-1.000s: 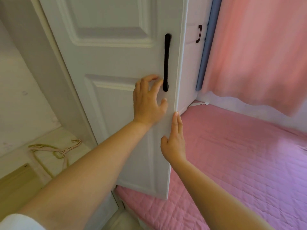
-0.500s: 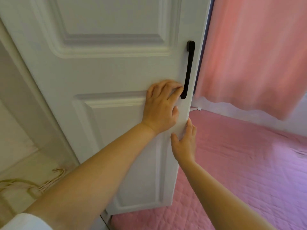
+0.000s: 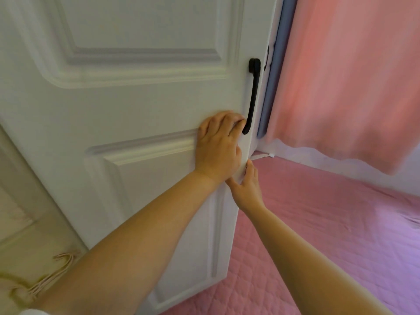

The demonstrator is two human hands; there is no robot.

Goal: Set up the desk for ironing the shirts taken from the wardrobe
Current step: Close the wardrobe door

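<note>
White wardrobe door (image 3: pixel 141 105) fills the left and centre of the head view, with its free edge to the right, next to a blue strip and the pink curtain (image 3: pixel 345 76). Left hand (image 3: pixel 219 147) lies flat on the door panel just left of the black handle (image 3: pixel 252 96), fingers straight and spread, fingertips touching the handle's lower end, gripping nothing. Right hand (image 3: pixel 246 185) is below the handle at the door's free edge, fingers extended along the edge, thumb on the front face; a light guiding touch, not a clench. The door looks like a rigid, hinged, smooth painted panel and likely swings easily; best purchase is the handle or the free edge. Pink quilted bedspread (image 3: pixel 318 223) lies right of the door, pale hangers (image 3: pixel 56 273) lower left of it. Versus the earlier frames, the door has swung further toward closed and covers more of the view; the left hand has slid closer to the handle.
</note>
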